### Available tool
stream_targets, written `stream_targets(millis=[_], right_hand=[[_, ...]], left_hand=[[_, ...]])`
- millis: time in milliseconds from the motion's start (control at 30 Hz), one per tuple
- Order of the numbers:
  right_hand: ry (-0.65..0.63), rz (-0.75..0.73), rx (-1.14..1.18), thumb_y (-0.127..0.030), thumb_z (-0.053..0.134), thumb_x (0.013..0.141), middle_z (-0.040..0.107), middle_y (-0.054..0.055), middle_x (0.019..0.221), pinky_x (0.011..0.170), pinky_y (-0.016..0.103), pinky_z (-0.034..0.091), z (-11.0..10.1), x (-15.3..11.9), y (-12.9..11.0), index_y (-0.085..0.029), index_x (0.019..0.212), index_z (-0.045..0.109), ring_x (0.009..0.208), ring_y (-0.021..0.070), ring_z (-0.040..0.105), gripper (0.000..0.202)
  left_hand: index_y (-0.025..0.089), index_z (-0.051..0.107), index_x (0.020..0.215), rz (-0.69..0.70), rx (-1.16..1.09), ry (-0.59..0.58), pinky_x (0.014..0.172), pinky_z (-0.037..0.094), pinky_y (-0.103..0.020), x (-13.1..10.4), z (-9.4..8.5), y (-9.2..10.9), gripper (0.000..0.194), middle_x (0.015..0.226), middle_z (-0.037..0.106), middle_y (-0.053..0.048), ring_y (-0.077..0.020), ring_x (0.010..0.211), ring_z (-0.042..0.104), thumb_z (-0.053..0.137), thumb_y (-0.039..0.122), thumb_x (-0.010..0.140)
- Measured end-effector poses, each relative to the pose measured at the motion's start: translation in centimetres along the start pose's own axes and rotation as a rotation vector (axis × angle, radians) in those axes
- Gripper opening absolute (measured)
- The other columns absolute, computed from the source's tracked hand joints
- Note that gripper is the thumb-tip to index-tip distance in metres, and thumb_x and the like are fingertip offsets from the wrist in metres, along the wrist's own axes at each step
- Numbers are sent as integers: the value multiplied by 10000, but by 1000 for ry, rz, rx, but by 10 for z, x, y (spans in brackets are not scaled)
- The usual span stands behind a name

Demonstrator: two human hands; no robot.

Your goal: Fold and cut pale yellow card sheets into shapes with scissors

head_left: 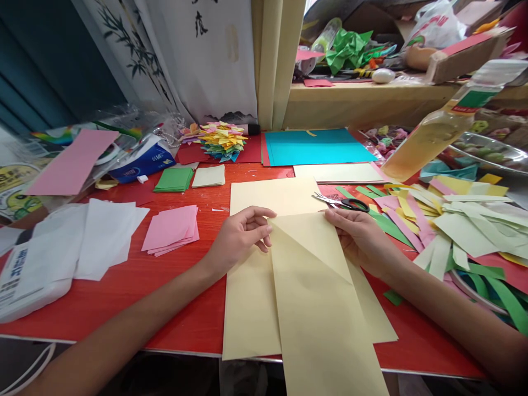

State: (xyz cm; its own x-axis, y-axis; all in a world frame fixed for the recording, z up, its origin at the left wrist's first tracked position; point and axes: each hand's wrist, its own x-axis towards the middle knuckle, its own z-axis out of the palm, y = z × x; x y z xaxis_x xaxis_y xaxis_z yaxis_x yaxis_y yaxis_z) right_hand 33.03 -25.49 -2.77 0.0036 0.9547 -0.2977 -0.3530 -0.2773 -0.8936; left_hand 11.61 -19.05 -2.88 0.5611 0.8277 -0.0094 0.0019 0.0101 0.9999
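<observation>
Between my two hands is a long pale yellow sheet of paper, with a diagonal crease running across its upper part. My left hand pinches its top left corner. At the top right corner, my right hand grips the same sheet between thumb and fingers. The sheet's lower end hangs past the table's front edge. Beneath it, a larger pale yellow sheet lies flat on the red table. Black-handled scissors rest just beyond my right hand.
Pink paper squares, green squares and white sheets lie to the left. Paper strips are heaped at right, by a leaning bottle. Blue paper and a colourful folded-paper piece sit at the back.
</observation>
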Motion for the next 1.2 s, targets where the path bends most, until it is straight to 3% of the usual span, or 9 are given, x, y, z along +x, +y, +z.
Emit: stream_targets(millis=[300, 600, 700, 967, 1200], right_hand=[[31, -44, -50, -309, 633, 773, 676, 39, 769, 621, 251, 519, 1, 0, 0, -188, 825, 676, 679, 149, 637, 138], [224, -384, -613, -395, 568, 801, 569, 7, 689, 576, 254, 398, 2, -5, 0, -195, 743, 627, 634, 130, 505, 216], [237, -443, -708, -388, 545, 818, 526, -5, 644, 546, 254, 357, 1, -6, 2, -197, 707, 597, 597, 119, 455, 228], [195, -343, -597, -439, 566, 788, 576, 9, 694, 577, 263, 406, 3, -5, 3, -208, 723, 611, 641, 146, 518, 244], [37, -132, -305, -461, 584, 769, 633, 28, 753, 626, 280, 468, 4, -4, 6, -215, 749, 625, 672, 163, 590, 251]], left_hand=[[140, 571, 965, 0, 16, -21, 498, 524, -230, -1, -1, 0, 230, 664, 527, 26, -93, 558, 574, 602, 212, 748], [173, 546, 988, 27, 99, -29, 470, 478, -212, -2, 2, -4, 216, 651, 503, 32, -90, 556, 537, 562, 217, 777], [173, 547, 1001, 8, 112, -27, 444, 455, -197, -3, 1, -4, 230, 653, 504, 30, -87, 554, 528, 566, 227, 778], [151, 566, 851, -65, 101, -26, 413, 423, -187, 0, 0, -5, 174, 571, 527, 30, -72, 480, 493, 601, 300, 768], [144, 575, 770, -83, 61, 65, 398, 424, -194, 2, -2, -4, 134, 513, 519, 30, -79, 455, 490, 630, 263, 739]])
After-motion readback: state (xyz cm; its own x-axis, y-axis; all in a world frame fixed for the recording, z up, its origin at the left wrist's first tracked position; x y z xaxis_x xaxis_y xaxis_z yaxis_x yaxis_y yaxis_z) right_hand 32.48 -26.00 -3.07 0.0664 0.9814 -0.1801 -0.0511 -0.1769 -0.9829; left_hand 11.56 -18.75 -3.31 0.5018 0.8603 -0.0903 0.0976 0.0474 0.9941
